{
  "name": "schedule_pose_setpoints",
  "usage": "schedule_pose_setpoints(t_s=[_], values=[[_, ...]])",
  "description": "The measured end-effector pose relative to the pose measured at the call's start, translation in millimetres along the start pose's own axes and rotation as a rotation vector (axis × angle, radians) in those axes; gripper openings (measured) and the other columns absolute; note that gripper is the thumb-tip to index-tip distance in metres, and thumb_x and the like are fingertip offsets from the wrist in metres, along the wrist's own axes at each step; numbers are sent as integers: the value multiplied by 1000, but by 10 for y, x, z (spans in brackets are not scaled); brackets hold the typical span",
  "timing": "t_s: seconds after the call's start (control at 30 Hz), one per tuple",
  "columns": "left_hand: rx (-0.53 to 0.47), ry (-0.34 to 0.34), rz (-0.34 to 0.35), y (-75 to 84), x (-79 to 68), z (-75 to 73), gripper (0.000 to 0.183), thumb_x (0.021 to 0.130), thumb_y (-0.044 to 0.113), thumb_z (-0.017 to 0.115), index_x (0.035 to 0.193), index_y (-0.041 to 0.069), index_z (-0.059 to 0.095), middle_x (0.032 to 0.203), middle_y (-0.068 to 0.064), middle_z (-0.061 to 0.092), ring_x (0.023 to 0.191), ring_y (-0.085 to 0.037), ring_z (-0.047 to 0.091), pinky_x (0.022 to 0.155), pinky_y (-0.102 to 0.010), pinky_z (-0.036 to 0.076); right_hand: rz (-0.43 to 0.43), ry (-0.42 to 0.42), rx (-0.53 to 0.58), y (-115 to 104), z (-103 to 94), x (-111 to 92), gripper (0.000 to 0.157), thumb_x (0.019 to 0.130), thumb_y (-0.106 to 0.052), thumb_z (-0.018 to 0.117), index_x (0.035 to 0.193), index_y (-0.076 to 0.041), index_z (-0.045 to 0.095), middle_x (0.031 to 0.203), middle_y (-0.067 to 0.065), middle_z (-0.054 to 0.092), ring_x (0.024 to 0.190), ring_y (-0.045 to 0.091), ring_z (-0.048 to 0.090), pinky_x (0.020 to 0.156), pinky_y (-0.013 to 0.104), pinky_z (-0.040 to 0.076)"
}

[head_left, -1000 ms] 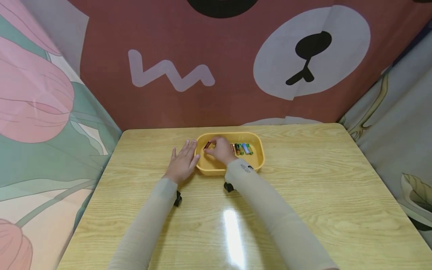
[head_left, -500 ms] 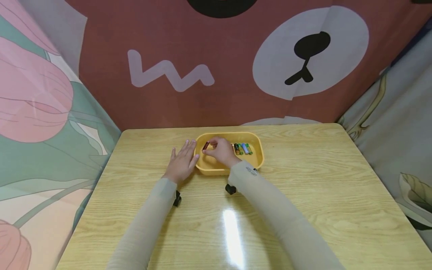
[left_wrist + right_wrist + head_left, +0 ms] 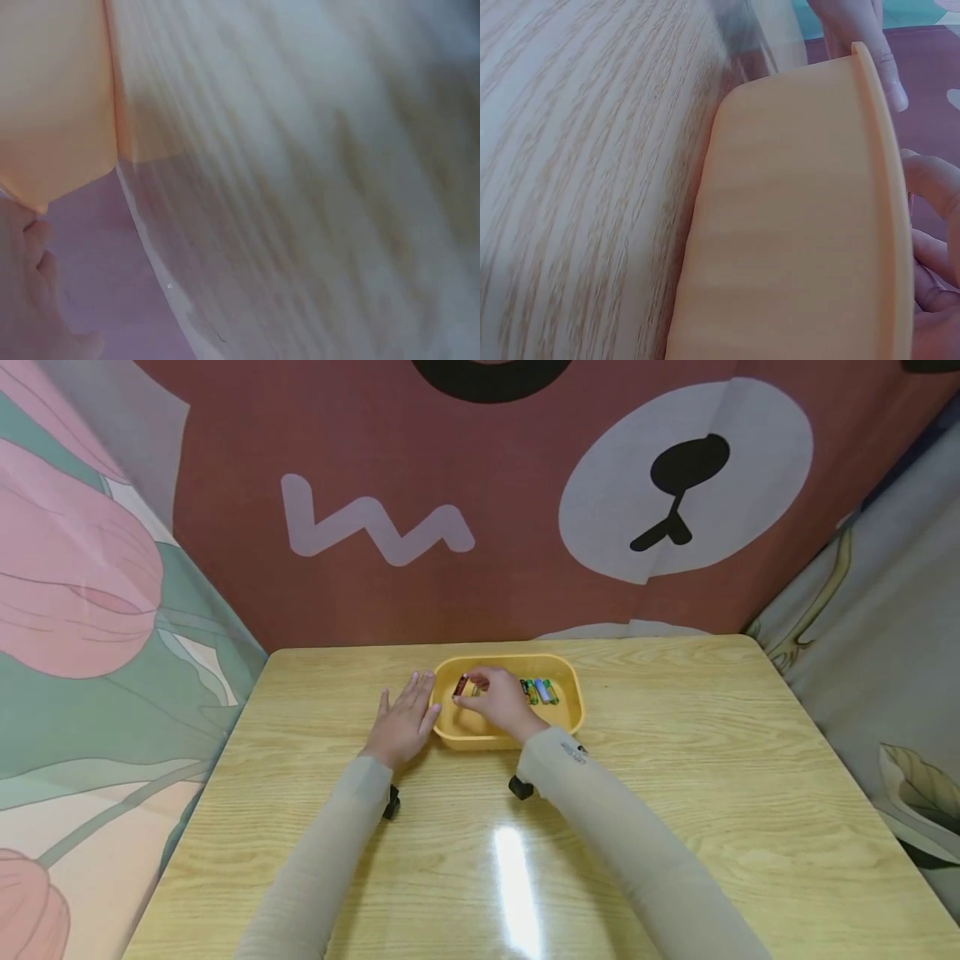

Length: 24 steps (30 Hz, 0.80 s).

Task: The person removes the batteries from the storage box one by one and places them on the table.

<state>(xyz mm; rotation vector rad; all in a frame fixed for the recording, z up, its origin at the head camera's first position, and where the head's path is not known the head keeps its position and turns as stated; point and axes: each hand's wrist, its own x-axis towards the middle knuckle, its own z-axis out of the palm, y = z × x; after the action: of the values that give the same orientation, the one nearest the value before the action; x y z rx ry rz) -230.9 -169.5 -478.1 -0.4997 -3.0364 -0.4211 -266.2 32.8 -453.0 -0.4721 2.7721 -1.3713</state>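
A yellow plastic tray (image 3: 465, 742) sits on the table in the head view, holding several small batteries. My right hand (image 3: 501, 702) is inside it, pinching a dark red battery (image 3: 460, 686) between thumb and fingertips at the tray's left end. Right of that hand, a row of batteries (image 3: 542, 692) in green, blue and dark colours lies on the tray floor; the hand covers part of the row. My left hand (image 3: 401, 722) rests with straight fingers against the tray's left side. The right wrist view shows the tray's outer wall (image 3: 802, 217), which hides the pinched battery.
The light wood table (image 3: 712, 760) extends on both sides and in front of the tray. Behind it hangs a brown printed cloth (image 3: 360, 593). Patterned cloths stand at left and right. A black wrist camera (image 3: 521, 787) sits under the right wrist.
My right hand and forearm have shifted slightly right, covering more of the battery row. The red battery has moved a little right within the tray. The left hand stays in place.
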Motion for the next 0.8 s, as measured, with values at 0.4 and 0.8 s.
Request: schedule_pose_setpoints(t_s=[0.4, 0.8], values=[[27, -3, 14, -13, 2, -7, 60, 102, 46, 20, 153, 17, 7, 157, 2, 8, 143, -12, -1, 111, -57, -3, -56, 37, -25, -22, -131, -170, 48, 75, -31, 80, 114, -8, 65, 108, 5, 60, 100, 25, 59, 86, 34, 50], [17, 7, 20, -27, 3, 17, 61, 102, 46, 19, 153, 15, 6, 157, 1, 7, 143, -12, -2, 111, -55, -7, -109, 65, -49, -56, -236, -375, 50, 75, -32, 79, 116, -8, 64, 111, 4, 60, 101, 26, 59, 87, 39, 51]])
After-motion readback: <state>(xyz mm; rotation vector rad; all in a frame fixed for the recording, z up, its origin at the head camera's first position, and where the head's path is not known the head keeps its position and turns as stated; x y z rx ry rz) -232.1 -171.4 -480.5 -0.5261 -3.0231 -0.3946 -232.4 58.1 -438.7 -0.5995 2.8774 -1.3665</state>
